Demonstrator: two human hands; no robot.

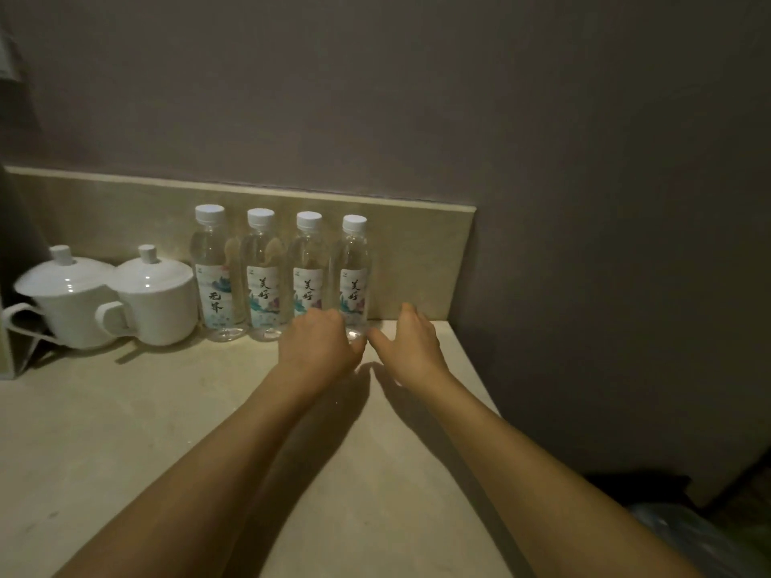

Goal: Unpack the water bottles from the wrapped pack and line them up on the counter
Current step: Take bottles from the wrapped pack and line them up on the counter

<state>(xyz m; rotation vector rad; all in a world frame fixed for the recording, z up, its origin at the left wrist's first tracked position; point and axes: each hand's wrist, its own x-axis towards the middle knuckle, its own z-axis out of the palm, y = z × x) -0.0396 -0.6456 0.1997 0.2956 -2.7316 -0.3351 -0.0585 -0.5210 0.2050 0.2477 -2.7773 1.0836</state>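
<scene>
Clear plastic bottles, 4 of them with white caps, stand upright in a row against the backsplash (425, 252) at the back of the counter (167, 431). Call them bottle 1 (213, 273), bottle 2 (262, 277), bottle 3 (308, 269) and bottle 4 (354, 277), from left to right, each just beside the next.

The left hand (319, 348) sits in front of the base of bottle 3, fingers curled toward it and thumb reaching to the foot of bottle 4; whether it actually grips a bottle cannot be told. The right hand (411, 342) is just to the right of bottle 4, fingers relaxed and spread, thumb pointing at the bottle's base, holding nothing.

Left of bottle 1 stand 2 white lidded cups, cup 1 (69, 302) and cup 2 (156, 302), close together.
</scene>
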